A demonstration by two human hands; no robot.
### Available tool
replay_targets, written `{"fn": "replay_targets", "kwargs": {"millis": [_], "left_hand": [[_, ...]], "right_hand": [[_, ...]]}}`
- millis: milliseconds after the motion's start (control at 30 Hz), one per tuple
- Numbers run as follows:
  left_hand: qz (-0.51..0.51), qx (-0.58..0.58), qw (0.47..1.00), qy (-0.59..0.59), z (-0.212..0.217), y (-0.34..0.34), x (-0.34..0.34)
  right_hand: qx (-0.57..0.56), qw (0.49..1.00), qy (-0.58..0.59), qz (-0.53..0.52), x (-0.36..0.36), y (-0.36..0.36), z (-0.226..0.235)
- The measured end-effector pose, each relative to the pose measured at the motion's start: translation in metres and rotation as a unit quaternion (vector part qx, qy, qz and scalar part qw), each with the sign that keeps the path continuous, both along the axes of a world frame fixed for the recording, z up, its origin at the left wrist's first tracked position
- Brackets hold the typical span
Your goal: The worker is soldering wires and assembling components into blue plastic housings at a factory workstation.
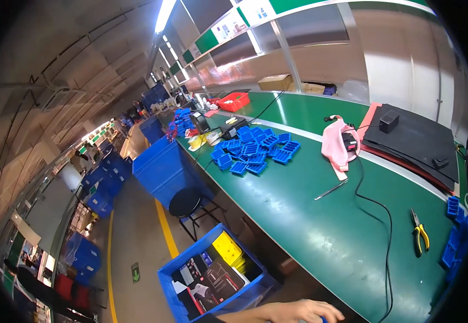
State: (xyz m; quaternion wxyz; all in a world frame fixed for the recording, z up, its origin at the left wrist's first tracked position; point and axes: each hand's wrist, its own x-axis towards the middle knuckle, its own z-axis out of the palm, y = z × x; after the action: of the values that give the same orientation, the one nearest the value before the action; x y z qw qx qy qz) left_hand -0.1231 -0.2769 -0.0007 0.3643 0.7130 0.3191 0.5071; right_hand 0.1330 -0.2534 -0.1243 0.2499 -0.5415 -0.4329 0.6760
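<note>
My left hand [306,310] reaches in at the lower edge, beside the near edge of the green-topped workbench [298,215]. Its fingers are bent around a small blue piece, mostly cut off by the picture's edge. My right hand is out of view. On the bench lie long-nose pliers [419,232] with yellow-and-black handles, and a thin metal tool [331,190]. A black cable [389,253] runs toward the near edge. Farther back is a heap of small blue slotted plastic trays [252,148], with more blue trays [452,245] at the far right.
A blue crate [166,274] holding boxes and yellow pieces stands beside the bench. Behind it are a black stool [186,202] and a large blue bin [164,167]. A pink cloth [335,148], black sheets [414,142] and a red tray [234,101] rest on the bench.
</note>
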Motion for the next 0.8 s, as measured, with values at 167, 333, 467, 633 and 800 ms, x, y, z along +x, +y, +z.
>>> {"fn": "replay_targets", "kwargs": {"millis": [167,333,467,633,800], "left_hand": [[-0.136,0.034,0.99,0.0,-0.01,0.019,0.023],[0.009,-0.015,1.0,0.014,-0.006,0.011,0.011],[0.142,-0.23,0.944,-0.192,-0.041,0.002,0.012],[0.3,-0.251,0.894,-0.22,-0.046,0.009,0.034],[0.219,-0.273,0.89,-0.293,-0.045,0.05,0.062]], "right_hand": [[0.045,0.988,0.099,0.113,-0.019,0.014,-0.001],[0.1,0.961,0.185,0.181,-0.024,0.032,0.0],[-0.078,0.979,0.187,-0.002,-0.049,0.033,0.051],[0.004,0.962,0.267,0.057,-0.09,0.047,0.069],[0.006,0.969,0.246,-0.026,-0.063,0.063,0.069]]}}
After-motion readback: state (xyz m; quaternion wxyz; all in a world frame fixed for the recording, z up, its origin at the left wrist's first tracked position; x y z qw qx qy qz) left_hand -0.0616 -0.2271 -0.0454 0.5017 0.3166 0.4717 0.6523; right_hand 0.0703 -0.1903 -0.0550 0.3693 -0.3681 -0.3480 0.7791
